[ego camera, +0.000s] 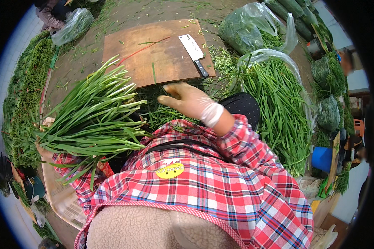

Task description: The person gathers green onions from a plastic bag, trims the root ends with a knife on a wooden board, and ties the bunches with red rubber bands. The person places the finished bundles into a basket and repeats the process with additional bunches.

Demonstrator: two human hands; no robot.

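A large bunch of long green leafy stalks, like Chinese chives (93,115), lies across my left side with its pale cut ends pointing right. My left hand (45,137), mostly hidden by the leaves, holds it at the leafy end. My right hand (185,99), in a thin pale glove, is over my lap near the board's front edge, fingers apart and holding nothing. On the wooden board (134,46) a cleaver (194,54) with a black handle lies at the right, blade away from me. A red tie strip (145,50) and loose leaves lie there too.
At my right, more chives (280,105) fill an open plastic bag, with another filled bag (243,28) behind it. Chopped stem bits (222,62) litter the floor. A pale plastic crate (65,208) stands at lower left, bundled greens (28,99) beyond. A person (51,15) works at upper left.
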